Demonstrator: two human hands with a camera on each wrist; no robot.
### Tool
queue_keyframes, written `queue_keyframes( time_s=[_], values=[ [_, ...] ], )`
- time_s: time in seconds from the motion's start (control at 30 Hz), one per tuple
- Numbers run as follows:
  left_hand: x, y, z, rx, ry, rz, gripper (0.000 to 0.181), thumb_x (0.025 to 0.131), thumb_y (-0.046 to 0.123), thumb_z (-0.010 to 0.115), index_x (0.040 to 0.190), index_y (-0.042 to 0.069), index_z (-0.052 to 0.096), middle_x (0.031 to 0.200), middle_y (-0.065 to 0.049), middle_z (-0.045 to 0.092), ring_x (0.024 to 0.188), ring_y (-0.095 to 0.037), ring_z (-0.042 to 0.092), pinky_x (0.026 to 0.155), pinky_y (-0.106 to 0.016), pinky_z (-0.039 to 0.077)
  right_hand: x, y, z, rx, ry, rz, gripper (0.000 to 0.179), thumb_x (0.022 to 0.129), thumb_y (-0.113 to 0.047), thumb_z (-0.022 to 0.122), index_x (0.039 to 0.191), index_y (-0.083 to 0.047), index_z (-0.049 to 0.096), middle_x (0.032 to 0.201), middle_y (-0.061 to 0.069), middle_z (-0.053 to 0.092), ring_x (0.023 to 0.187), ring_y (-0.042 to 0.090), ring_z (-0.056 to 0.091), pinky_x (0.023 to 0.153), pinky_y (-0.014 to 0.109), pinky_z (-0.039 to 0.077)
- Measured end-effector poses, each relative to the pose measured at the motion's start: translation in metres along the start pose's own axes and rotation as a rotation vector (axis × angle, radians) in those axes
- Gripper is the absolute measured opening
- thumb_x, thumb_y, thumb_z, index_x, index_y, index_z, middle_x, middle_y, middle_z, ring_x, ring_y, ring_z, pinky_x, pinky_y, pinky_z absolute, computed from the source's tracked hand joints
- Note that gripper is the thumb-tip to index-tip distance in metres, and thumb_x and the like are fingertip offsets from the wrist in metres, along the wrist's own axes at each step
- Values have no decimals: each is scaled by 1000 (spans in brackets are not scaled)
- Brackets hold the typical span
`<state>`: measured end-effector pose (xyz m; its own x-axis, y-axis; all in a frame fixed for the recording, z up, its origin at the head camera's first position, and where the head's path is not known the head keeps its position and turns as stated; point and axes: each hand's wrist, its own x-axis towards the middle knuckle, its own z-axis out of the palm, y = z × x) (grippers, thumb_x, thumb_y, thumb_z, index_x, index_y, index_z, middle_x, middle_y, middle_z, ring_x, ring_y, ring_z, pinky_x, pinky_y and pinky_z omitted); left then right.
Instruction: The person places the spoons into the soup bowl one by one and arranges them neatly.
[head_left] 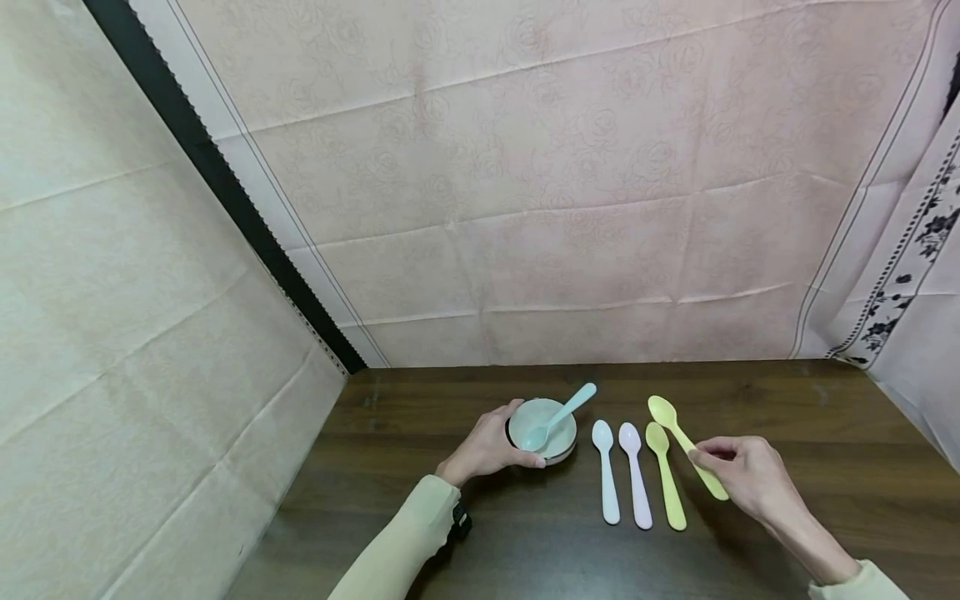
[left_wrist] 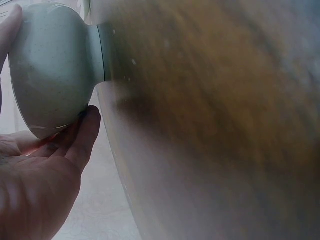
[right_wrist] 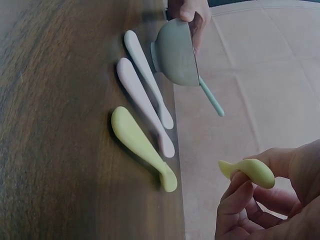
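Note:
My left hand (head_left: 487, 447) grips a pale green bowl (left_wrist: 52, 67) from its left side, thumb at the near rim and fingers round the far side. The bowl's foot is down at the tabletop. Inside it leans a mint-green spoon (head_left: 573, 403), its handle sticking out over the rim to the far right. With thumb and fingers my right hand (head_left: 750, 479) pinches a yellow-green spoon (head_left: 681, 437) by its handle, raised over the table in the right wrist view. Just left of it lies another yellow-green spoon (head_left: 666, 479).
Between that spoon and the bowl lie a pale pink spoon (head_left: 637, 483) and a pale blue spoon (head_left: 607, 479), side by side with handles toward me. All rest on a dark brown wooden table (head_left: 525, 550). Patterned cloth (head_left: 562, 208) hangs behind the table and along its sides.

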<state>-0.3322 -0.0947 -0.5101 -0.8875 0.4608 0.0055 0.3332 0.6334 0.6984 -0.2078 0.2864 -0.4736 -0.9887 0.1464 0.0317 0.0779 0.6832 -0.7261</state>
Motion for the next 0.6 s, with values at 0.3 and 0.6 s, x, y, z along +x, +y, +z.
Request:
queue_keyframes(
  time_s=[0.3, 0.6],
  values=[
    [0, -2, 2, 4, 0, -8, 118, 79, 49, 98, 170, 4, 36, 169, -17, 50, 150, -33, 54, 122, -55, 47, -2, -5, 0, 10, 7, -20, 28, 103, -31, 75, 110, -6, 85, 108, 12, 84, 84, 0, 54, 71, 24, 42],
    [0, 1, 0, 1, 1, -15, 119, 79, 48, 99, 170, 5, 35, 171, -19, 46, 154, -35, 51, 124, -56, 45, -1, -8, 0, 25, 19, -40, 27, 103, -30, 74, 110, -6, 85, 108, 12, 84, 82, -1, 52, 70, 25, 41]
  ],
)
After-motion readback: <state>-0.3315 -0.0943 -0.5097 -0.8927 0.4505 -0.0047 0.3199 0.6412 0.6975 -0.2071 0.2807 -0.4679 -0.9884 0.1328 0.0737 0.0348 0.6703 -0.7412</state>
